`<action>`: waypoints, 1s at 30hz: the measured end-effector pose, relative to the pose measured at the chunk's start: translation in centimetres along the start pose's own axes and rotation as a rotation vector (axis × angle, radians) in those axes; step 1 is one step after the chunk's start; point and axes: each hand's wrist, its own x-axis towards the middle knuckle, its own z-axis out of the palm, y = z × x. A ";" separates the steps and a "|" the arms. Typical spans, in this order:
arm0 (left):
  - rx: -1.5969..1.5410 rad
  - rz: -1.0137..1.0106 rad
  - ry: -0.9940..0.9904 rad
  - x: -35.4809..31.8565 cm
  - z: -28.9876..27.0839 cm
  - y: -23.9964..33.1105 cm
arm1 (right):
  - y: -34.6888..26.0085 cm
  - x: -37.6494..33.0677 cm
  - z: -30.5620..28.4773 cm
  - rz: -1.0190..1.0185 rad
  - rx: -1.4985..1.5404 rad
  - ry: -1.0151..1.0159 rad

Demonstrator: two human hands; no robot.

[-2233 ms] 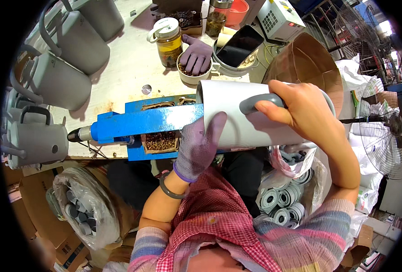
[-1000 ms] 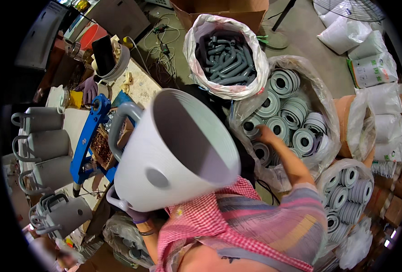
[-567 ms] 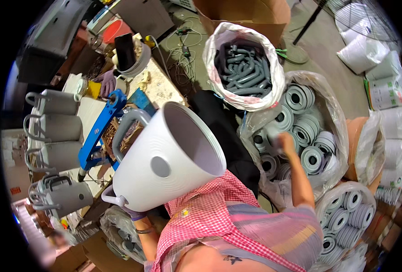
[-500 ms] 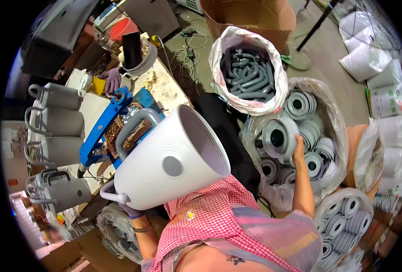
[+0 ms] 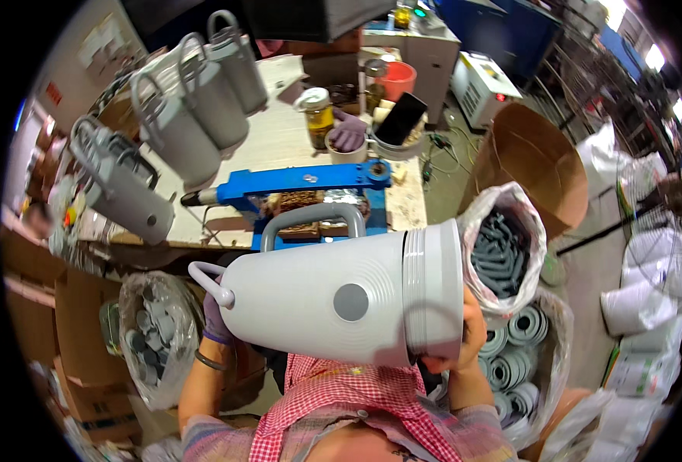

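A light grey plastic can (image 5: pixel 310 300) lies on its side before me, with a darker grey looped handle (image 5: pixel 314 215) on top and a hooked spout-like piece (image 5: pixel 212 283) at its narrow end. My left hand (image 5: pixel 216 319), in a purple glove, holds that end from below, its fingers mostly hidden. At the wide right end sits a ridged grey collar (image 5: pixel 442 285), with a thin dark gap along part of the joint. My bare right hand (image 5: pixel 470 327) is wrapped round the collar's outer side.
Behind the can a blue metal tool (image 5: pixel 302 181) stands on a white worktable (image 5: pixel 279 88). Several finished-looking grey cans (image 5: pixel 175 131) line its left side. On the right are a bag of curved grey tubes (image 5: pixel 503 250) and a bag of grey rings (image 5: pixel 553 346); another parts bag (image 5: pixel 156 331) stands left.
My right hand has brought the collar from above the ring bag to the can's wide end. The can has turned more level, and my view has swung left toward the table.
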 end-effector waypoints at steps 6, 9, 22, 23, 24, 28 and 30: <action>-0.017 -0.243 0.081 -2.0 -5.0 1.3 | -1.6 2.9 2.6 -0.049 -0.011 -0.154; 0.032 -0.278 0.059 -2.4 -6.0 1.5 | -2.2 4.0 3.4 -0.110 0.019 -0.206; 0.452 0.401 0.178 -5.9 -6.0 8.3 | -2.6 8.0 6.2 -0.147 0.139 -0.345; 0.585 0.586 0.267 -6.8 -6.0 10.0 | -1.4 8.0 6.7 0.006 0.202 -0.360; 0.737 0.748 0.389 -7.6 -5.9 11.4 | -0.2 8.1 7.5 0.157 0.266 -0.370; 0.496 0.902 0.637 -10.8 -7.1 14.2 | 1.4 11.3 11.5 0.288 0.688 -0.566; 0.453 0.921 0.602 -11.0 -7.9 13.3 | 3.8 14.1 14.7 0.187 0.020 -0.522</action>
